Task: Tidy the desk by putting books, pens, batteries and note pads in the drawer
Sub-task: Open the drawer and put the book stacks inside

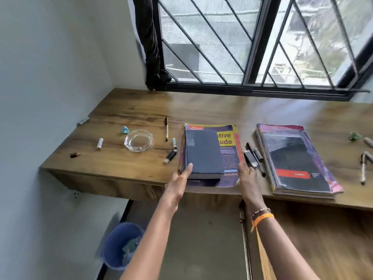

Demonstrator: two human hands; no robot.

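A dark blue book lies on a larger purple and yellow book at the desk's front edge. My left hand is open, fingers touching the blue book's near left corner. My right hand is open at the big book's right edge. A stack of note pads lies to the right. Black pens lie between the two stacks. A brown pen, batteries and a black lighter-like item lie to the left.
A glass ashtray, a crumpled teal scrap and a small brown item sit on the wooden desk. More pens lie far right. A blue bin stands on the floor. A barred window is behind.
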